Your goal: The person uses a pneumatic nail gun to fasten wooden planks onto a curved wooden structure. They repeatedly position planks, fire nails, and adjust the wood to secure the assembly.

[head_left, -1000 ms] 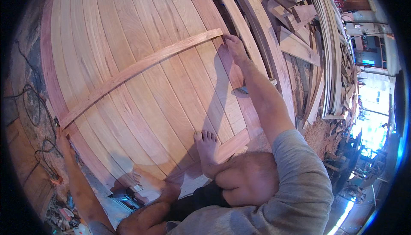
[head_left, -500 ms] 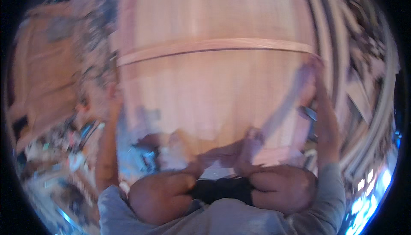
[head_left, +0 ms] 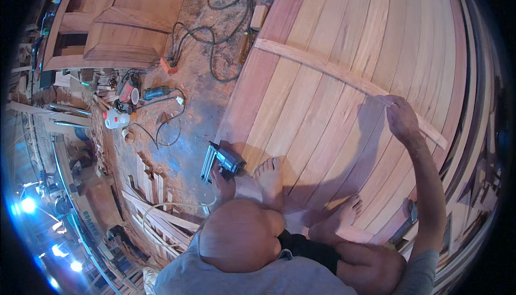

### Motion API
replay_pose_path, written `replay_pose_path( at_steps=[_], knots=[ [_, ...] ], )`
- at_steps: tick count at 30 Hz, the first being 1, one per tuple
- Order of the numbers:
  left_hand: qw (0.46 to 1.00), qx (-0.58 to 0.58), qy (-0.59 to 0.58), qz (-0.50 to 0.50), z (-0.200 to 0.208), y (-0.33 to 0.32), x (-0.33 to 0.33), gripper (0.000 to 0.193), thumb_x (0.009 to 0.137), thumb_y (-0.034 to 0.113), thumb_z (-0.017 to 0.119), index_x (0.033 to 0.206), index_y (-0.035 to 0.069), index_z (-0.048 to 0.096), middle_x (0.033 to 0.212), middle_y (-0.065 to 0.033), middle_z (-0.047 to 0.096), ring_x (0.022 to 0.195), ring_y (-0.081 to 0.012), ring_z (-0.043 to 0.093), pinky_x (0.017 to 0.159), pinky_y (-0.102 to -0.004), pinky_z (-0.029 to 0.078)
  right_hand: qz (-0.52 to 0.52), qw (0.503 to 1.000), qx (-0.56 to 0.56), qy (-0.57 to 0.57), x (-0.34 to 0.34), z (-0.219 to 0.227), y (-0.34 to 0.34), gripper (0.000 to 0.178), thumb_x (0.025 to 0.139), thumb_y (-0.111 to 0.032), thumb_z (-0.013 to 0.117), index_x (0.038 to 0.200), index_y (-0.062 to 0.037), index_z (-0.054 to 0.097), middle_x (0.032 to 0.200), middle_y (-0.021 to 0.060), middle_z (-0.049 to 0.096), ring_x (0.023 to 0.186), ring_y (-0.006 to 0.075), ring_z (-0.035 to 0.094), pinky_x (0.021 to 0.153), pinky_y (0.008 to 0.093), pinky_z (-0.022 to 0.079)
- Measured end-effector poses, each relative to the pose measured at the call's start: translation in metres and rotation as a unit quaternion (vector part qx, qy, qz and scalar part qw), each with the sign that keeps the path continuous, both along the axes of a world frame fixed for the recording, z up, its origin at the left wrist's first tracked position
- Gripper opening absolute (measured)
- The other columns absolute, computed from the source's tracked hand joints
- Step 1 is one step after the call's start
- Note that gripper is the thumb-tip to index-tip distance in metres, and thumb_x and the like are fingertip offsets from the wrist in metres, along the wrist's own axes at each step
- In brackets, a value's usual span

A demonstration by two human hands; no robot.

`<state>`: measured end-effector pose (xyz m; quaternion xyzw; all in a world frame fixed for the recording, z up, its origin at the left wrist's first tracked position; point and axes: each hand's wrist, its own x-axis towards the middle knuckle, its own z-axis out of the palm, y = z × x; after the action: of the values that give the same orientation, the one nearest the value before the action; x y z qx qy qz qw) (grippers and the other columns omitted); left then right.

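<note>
A long wooden strip [head_left: 333,69] lies crosswise over a large panel of boards [head_left: 301,107]. My right hand [head_left: 401,118] is closed on the strip toward its right end, fingers curled over its edge. Low at the panel's left edge, my left hand [head_left: 222,185] is wrapped round the handle of a black and silver nail gun [head_left: 228,160]; part of the grip is hidden by the gun and my knee. My bare feet rest at the panel's near end, the left one [head_left: 270,179] close to the gun.
A pale hose [head_left: 156,207] runs near my left knee. Left on the dusty floor are power tools [head_left: 129,88], a white bottle [head_left: 115,118], black cables [head_left: 212,42] and an orange socket block [head_left: 169,66]. A panelled door [head_left: 129,20] lies beyond; long timbers [head_left: 473,107] line the right.
My view has turned left and sharpened. My left hand, earlier near the panel's left edge by the strip, now holds the nail gun. The right hand stays at the strip.
</note>
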<state>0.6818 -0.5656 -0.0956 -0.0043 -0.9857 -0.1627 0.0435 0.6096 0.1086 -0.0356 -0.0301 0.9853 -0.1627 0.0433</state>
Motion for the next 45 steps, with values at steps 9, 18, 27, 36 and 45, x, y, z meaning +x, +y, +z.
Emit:
replay_pose_path(
  at_steps=[9, 18, 27, 36, 45],
  knots=[
    [0.986, 0.044, -0.090, 0.137, 0.066, -0.004, -0.088, 0.053, 0.079, 0.013, 0.080, 0.122, -0.007, 0.055, 0.116, -0.0281, 0.057, 0.105, -0.0468, 0.058, 0.089, -0.0524, 0.049, -0.089, 0.994, -0.040, -0.057, -0.009, 0.009, -0.026, 0.029, 0.094, -0.006, 0.057, 0.121, 0.0009, 0.065, 0.132, 0.0181, 0.064, 0.124, 0.0367, 0.060, 0.107, 0.0456, 0.048],
    [0.873, 0.318, -0.364, -0.065, 0.154, 0.152, -0.297, 0.031, 0.099, 0.033, 0.068, 0.108, 0.004, 0.071, 0.066, -0.0080, 0.068, 0.057, -0.0166, 0.066, 0.056, -0.0355, 0.053, -0.096, 0.993, -0.061, -0.022, -0.001, -0.001, -0.027, 0.028, 0.095, -0.005, 0.058, 0.121, 0.0016, 0.065, 0.135, 0.0196, 0.063, 0.126, 0.0372, 0.060, 0.106, 0.0428, 0.050],
    [0.860, 0.290, -0.417, -0.051, 0.120, 0.204, -0.358, 0.030, 0.098, 0.034, 0.069, 0.108, 0.006, 0.071, 0.067, -0.0073, 0.067, 0.053, -0.0140, 0.064, 0.050, -0.0320, 0.051, -0.093, 0.994, -0.054, -0.011, 0.002, 0.003, -0.031, 0.032, 0.093, -0.003, 0.062, 0.125, 0.0002, 0.062, 0.138, 0.0159, 0.062, 0.128, 0.0340, 0.060, 0.107, 0.0416, 0.050],
    [0.888, 0.217, -0.400, -0.070, 0.117, 0.207, -0.357, 0.029, 0.093, 0.032, 0.073, 0.102, 0.005, 0.071, 0.067, -0.0073, 0.067, 0.053, -0.0151, 0.065, 0.051, -0.0335, 0.052, -0.092, 0.994, -0.054, 0.016, 0.001, 0.004, -0.037, 0.020, 0.095, -0.003, 0.063, 0.115, 0.0009, 0.063, 0.139, 0.0141, 0.062, 0.129, 0.0328, 0.061, 0.105, 0.0411, 0.052],
    [0.847, 0.295, -0.434, -0.080, 0.125, 0.216, -0.334, 0.028, 0.095, 0.030, 0.073, 0.106, 0.004, 0.071, 0.070, -0.0078, 0.067, 0.054, -0.0152, 0.064, 0.052, -0.0330, 0.052, -0.090, 0.994, -0.054, 0.012, 0.004, -0.004, -0.030, 0.029, 0.097, -0.009, 0.062, 0.125, -0.0034, 0.063, 0.137, 0.0144, 0.063, 0.126, 0.0336, 0.061, 0.105, 0.0415, 0.051]
  ],
)
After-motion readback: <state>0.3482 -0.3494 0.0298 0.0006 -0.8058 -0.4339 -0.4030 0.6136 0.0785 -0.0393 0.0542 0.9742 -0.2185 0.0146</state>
